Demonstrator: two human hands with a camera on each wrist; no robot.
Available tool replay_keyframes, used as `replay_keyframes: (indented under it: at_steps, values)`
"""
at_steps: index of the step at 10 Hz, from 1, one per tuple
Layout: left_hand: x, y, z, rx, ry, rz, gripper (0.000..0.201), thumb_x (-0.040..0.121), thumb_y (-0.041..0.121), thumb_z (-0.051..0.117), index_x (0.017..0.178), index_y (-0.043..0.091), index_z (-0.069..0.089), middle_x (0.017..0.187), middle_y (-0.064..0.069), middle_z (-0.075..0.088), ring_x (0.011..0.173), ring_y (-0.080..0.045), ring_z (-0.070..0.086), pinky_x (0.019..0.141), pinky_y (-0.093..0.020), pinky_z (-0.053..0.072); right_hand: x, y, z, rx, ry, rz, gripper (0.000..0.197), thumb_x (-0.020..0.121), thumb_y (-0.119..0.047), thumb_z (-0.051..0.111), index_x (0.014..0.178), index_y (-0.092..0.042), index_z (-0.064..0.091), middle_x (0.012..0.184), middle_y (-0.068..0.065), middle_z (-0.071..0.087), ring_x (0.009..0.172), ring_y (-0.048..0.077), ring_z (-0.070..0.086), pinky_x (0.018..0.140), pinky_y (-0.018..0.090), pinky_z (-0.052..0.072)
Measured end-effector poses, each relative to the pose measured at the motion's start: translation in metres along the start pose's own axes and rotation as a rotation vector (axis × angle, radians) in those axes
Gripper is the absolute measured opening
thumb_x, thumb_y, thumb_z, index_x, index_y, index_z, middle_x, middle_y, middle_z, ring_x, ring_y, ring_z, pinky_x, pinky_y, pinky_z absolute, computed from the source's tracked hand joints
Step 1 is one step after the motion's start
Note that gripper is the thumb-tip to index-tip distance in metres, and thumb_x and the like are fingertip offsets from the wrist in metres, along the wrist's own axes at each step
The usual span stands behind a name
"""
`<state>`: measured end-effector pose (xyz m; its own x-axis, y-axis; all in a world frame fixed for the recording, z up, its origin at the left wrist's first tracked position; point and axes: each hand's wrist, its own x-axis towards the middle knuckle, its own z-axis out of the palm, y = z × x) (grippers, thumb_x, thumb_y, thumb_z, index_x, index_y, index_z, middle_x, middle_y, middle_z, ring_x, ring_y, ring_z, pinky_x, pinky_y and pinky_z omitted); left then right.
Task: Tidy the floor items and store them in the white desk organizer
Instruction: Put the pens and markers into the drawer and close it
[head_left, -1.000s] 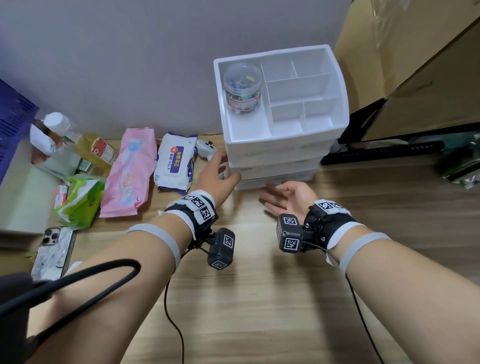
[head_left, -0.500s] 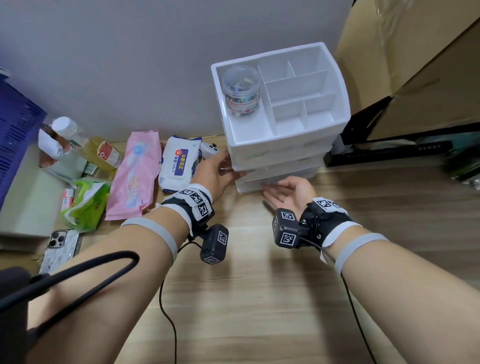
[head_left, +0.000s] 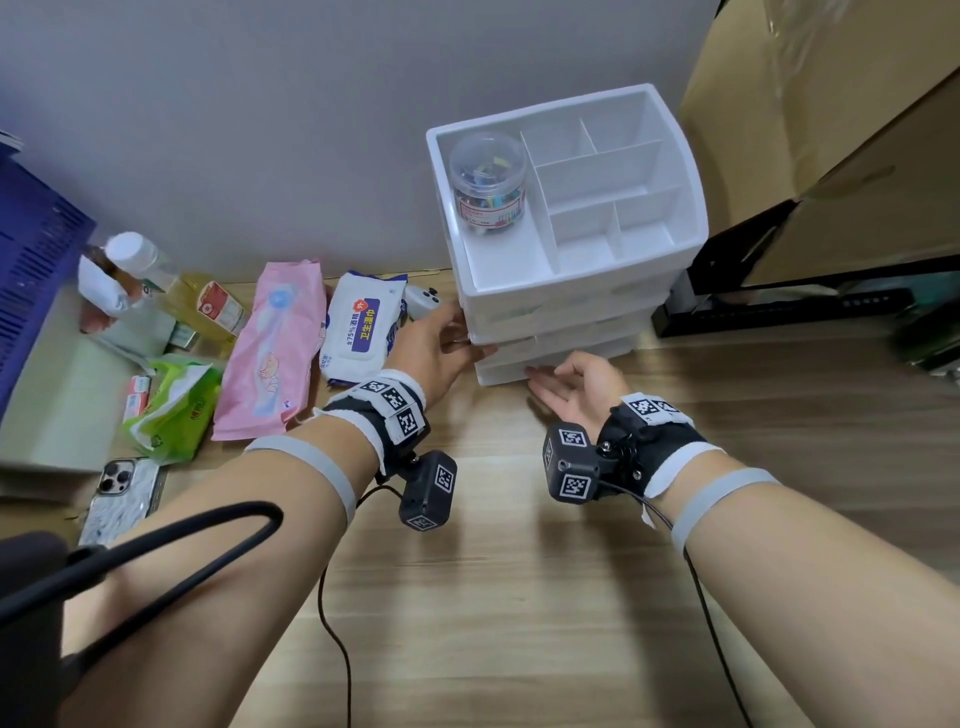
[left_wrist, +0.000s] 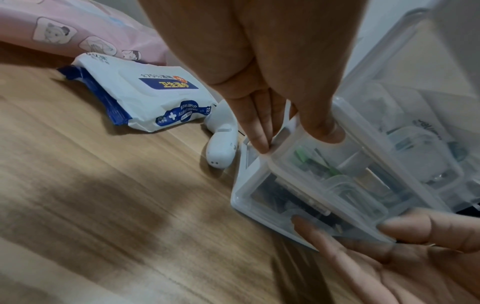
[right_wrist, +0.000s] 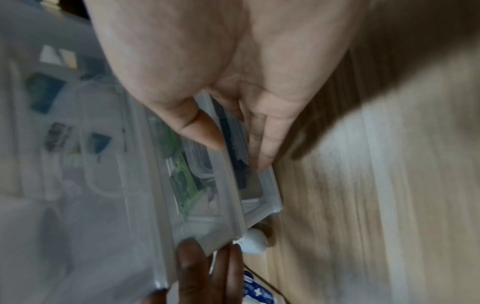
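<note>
The white desk organizer (head_left: 571, 291) stands on the wooden floor against the wall, with a divided top tray over stacked drawers. A clear jar of coloured clips (head_left: 488, 179) sits in its left compartment. My left hand (head_left: 470, 332) is at the organizer's front left corner, fingers (left_wrist: 259, 131) straight along the side and thumb on the middle drawer's front. My right hand (head_left: 545, 374) lies palm up, with straight fingers (right_wrist: 262, 148) touching the bottom drawer's front. Through the clear drawer fronts (left_wrist: 324, 185) I see small items inside.
Left of the organizer lie a small white device (head_left: 423, 300), a white wipes pack (head_left: 363, 327), a pink pack (head_left: 270, 353), a green tissue pack (head_left: 174, 410), a yellow-liquid bottle (head_left: 176, 286) and a phone (head_left: 122, 496). A blue crate (head_left: 31, 275) is far left, cardboard boxes (head_left: 831, 130) to the right.
Both hands have moved forward to the organizer. The left hand slid onto its front left corner. The right hand's fingertips reached the bottom drawer's front.
</note>
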<state>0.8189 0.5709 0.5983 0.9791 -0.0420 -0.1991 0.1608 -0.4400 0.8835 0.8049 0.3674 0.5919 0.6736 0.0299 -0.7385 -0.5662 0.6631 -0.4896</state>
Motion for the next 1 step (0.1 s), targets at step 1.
replay_keyframes:
  at_steps: [1]
  values:
    - [0.0024,0.0002,-0.0006,-0.016,-0.009,0.008,0.056,0.067,0.050,0.075,0.118,0.030,0.063,0.109,0.004,0.075,0.102,-0.009,0.070,0.091,-0.045,0.057,-0.0122,-0.0025,-0.0020,-0.288,-0.019,0.018,0.024,0.089,0.007,0.044,0.112,0.002,0.049,0.120,0.026,0.063,0.101,0.033,0.070,0.087,0.044,0.058]
